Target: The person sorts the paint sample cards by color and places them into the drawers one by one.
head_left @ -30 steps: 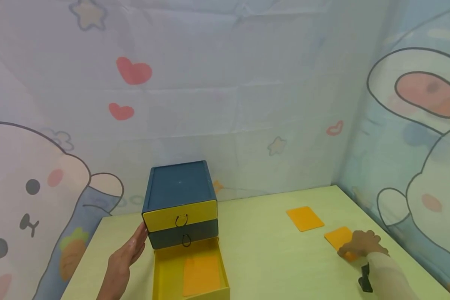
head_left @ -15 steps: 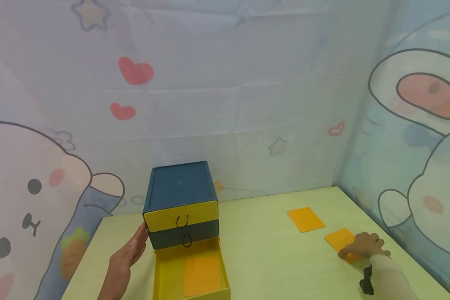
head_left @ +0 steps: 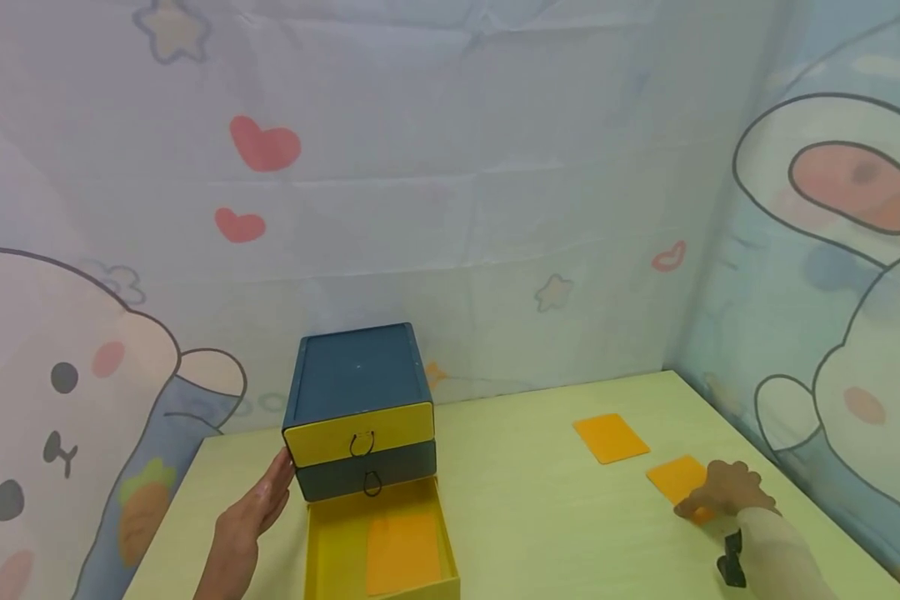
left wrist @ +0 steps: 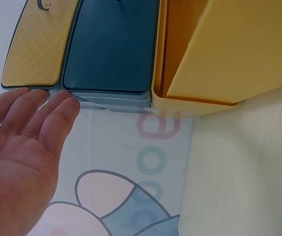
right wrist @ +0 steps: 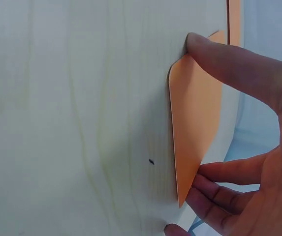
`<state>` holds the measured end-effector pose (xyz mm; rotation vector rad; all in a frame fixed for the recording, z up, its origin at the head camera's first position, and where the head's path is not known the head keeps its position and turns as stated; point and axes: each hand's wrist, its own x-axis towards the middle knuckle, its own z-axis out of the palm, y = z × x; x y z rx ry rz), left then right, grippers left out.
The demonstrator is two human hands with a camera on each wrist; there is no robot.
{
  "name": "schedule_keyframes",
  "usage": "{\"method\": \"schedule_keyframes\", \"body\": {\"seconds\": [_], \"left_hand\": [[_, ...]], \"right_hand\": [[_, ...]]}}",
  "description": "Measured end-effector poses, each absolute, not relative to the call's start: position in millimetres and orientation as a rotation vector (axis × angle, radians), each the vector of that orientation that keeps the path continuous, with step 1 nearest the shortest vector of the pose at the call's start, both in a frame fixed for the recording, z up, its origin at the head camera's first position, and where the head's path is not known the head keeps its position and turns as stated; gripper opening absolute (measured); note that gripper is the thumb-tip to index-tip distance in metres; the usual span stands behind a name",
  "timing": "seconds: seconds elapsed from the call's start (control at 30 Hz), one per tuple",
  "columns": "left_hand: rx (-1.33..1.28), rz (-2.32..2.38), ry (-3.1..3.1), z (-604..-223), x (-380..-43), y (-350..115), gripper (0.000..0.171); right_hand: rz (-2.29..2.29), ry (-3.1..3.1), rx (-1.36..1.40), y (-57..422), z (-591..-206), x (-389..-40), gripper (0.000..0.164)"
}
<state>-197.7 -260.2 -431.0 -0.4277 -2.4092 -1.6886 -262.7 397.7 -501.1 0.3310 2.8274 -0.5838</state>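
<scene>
With straight fingers, my left hand [head_left: 243, 521] rests against the left side of a dark blue drawer cabinet [head_left: 360, 371]. The left wrist view shows those fingertips by the edges of the yellow top drawer front [left wrist: 40, 44] and the dark blue middle one [left wrist: 113, 49]. The bottom yellow drawer [head_left: 336, 546] is pulled out and contains an orange card [head_left: 403, 554]. On the table's right side, my right hand [head_left: 727, 489] pinches another orange card [right wrist: 195, 113] by opposite edges, thumb on one and fingers on the other. Part of that card is hidden under the hand.
A further orange card [head_left: 611, 437] lies flat on the pale table [head_left: 540, 517], beyond and left of my right hand. Cartoon-printed cloth [head_left: 450, 200] hangs close behind the table and along its right side. Small loops [head_left: 362, 443] serve as drawer pulls.
</scene>
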Motion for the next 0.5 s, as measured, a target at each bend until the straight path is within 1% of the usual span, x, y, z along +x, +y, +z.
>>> {"method": "schedule_keyframes", "body": {"seconds": [0.07, 0.13, 0.37, 0.5], "left_hand": [[-0.431, -1.699, -2.404, -431.5, -197.7, -260.5, 0.054], [-0.433, -1.706, -2.394, -432.0, -197.9, -260.7, 0.053], [-0.435, -1.686, -2.388, -431.2, -197.9, -261.6, 0.053], [-0.431, -1.703, -2.411, -431.0, -198.3, -260.5, 0.055]], "right_hand": [[-0.555, 2.816, 0.337, 388.5, -491.0, -259.0, 0.089], [-0.543, 2.826, 0.318, 387.4, -491.2, -258.6, 0.088], [-0.519, 2.845, 0.307, 380.9, -489.3, -259.6, 0.078], [-0.491, 2.846, 0.31, 384.2, -495.6, -261.5, 0.081]]}}
